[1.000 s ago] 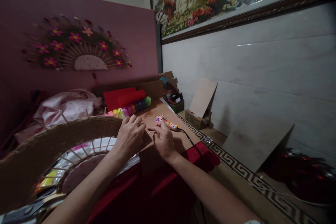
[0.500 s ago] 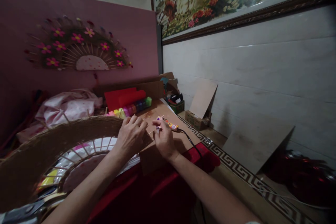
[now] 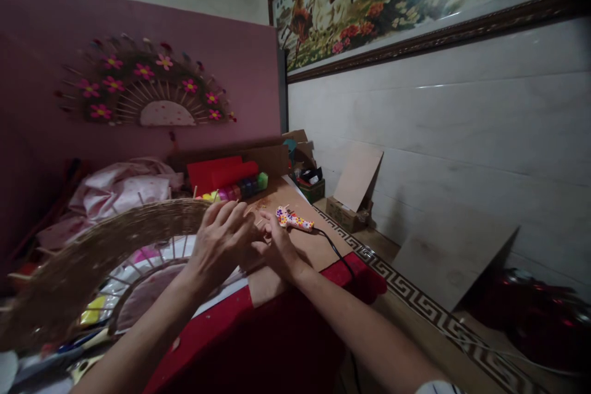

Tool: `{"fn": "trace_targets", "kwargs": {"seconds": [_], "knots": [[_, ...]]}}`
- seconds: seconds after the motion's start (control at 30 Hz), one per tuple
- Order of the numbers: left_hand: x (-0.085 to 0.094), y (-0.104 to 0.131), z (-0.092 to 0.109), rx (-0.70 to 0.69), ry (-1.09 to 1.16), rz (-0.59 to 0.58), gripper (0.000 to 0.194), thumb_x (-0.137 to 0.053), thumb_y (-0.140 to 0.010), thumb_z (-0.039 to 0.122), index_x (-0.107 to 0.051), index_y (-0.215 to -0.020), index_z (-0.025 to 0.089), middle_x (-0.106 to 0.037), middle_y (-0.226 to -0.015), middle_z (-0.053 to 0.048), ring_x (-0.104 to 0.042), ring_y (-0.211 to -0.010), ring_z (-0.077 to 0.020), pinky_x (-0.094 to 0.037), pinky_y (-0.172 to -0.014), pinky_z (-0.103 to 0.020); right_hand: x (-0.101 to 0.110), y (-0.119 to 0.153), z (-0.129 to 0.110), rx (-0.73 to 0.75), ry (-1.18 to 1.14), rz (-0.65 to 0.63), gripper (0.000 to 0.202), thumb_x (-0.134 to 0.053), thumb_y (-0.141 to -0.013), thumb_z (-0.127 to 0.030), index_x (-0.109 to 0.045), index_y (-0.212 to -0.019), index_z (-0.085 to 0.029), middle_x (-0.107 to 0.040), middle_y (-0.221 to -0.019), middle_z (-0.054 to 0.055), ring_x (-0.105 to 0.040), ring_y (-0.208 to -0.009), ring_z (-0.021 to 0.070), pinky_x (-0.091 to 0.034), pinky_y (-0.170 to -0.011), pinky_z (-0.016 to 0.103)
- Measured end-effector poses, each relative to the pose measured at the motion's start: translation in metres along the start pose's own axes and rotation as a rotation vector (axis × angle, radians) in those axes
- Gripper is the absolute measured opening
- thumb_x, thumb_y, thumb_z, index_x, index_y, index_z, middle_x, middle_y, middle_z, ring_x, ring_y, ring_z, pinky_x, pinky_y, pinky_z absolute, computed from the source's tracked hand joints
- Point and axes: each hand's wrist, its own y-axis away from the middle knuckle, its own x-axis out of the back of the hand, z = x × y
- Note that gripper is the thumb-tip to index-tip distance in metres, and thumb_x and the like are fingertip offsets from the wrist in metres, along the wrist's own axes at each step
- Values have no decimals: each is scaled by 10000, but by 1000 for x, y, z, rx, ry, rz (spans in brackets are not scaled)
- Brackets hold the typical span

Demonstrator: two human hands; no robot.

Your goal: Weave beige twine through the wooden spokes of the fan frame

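Observation:
A fan-shaped frame [image 3: 138,221] stands at the left, its wide brown arc crossed by thin sticks around a pale half-round centre [image 3: 150,298]. My left hand [image 3: 221,237] is closed over the right end of that arc. Close against it, my right hand [image 3: 279,249] has its thumb and fingers drawn together in a pinch at the frame's end. What sits between those fingertips is hidden. Just beyond my right hand lies a flower-patterned glue gun [image 3: 295,220] on the cardboard, with a black cord trailing from its handle.
Red sheets [image 3: 221,172] and a row of coloured tubs [image 3: 244,188] lie at the back of the cardboard-topped table [image 3: 272,188]. Pink cloth [image 3: 124,188] is heaped at the left. A finished flowered fan [image 3: 161,89] hangs behind. Tools [image 3: 69,354] lie at lower left.
My hands have come together and shifted left, the right hand moving away from the glue gun. The frame has tilted and moved slightly with my left hand.

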Motion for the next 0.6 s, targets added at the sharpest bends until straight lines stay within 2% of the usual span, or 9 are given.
{"fn": "trace_targets", "kwargs": {"seconds": [0.07, 0.17, 0.27, 0.33, 0.4, 0.47, 0.5, 0.53, 0.6], "knots": [[7, 15, -1, 98, -9, 57, 257, -482, -799, 128, -614, -1009, 194, -592, -1106, -111, -481, -1059, -264, -333, -922, -444, -1, -1, 1, -22, -49, -9, 683, -610, -657, -124, -339, -1278, -212, -577, -795, -20, -552, -680, 126, -441, -659, 269], [15, 44, 0, 268, 29, 32, 197, -514, -790, 162, -629, -948, 191, -623, -1028, -111, -520, -984, -274, -384, -849, -429, -2, -1, 0, -41, -95, -34, 706, -602, -652, -106, -315, -1289, -210, -561, -758, -40, -522, -609, 104, -425, -613, 248], [22, 76, 3, 486, 229, -6, 140, -562, -763, 214, -652, -870, 216, -639, -980, -93, -544, -946, -283, -387, -861, -455, -1, 0, 0, -64, -89, -28, 707, -622, -631, -109, -336, -1271, -198, -557, -749, -42, -507, -604, 100, -418, -605, 241], [29, 95, 10, 781, 500, 55, 130, -641, -698, 251, -655, -823, 216, -649, -922, -80, -580, -892, -274, -431, -839, -428, -1, 0, 0, -75, -90, -17, 699, -631, -623, -116, -349, -1257, -199, -553, -749, -44, -490, -584, 92, -412, -590, 235], [38, 110, 20, 1227, 873, 68, 233, -712, -621, 232, -638, -838, 195, -658, -837, -72, -627, -763, -257, -513, -680, -361, 0, 2, -2, -82, -115, -15, 689, -618, -628, -112, -351, -1255, -208, -552, -748, -47, -482, -567, 87, -405, -573, 229], [47, 119, 31, 1674, 1246, 31, 314, -703, -625, 151, -603, -923, 137, -664, -809, -108, -653, -709, -268, -541, -609, -357, 0, 3, -4, -86, -157, -24, 692, -598, -635, -101, -339, -1267, -215, -553, -749, -47, -486, -563, 85, -400, -561, 224], [51, 122, 35, 1855, 1387, 52, 348, -673, -641, 96, -576, -975, 93, -663, -830, -146, -661, -722, -284, -551, -616, -369, 1, 4, -5, -84, -181, -29, 698, -590, -638, -97, -331, -1275, -216, -553, -749, -47, -489, -566, 86, -399, -557, 222], [55, 123, 39, 1989, 1505, 83, 394, -639, -668, 69, -537, -1048, 54, -656, -874, -188, -664, -764, -303, -559, -630, -379, 1, 5, -6, -80, -200, -32, 702, -586, -641, -95, -324, -1281, -215, -553, -750, -45, -491, -570, 87, -399, -555, 221], [59, 123, 41, 2120, 1690, 232, 475, -568, -733, 60, -435, -1186, 12, -615, -999, -256, -645, -877, -323, -567, -666, -386, 1, 7, -8, -63, -226, -29, 701, -584, -649, -100, -318, -1289, -208, -555, -754, -40, -495, -580, 91, -403, -557, 222]]}}
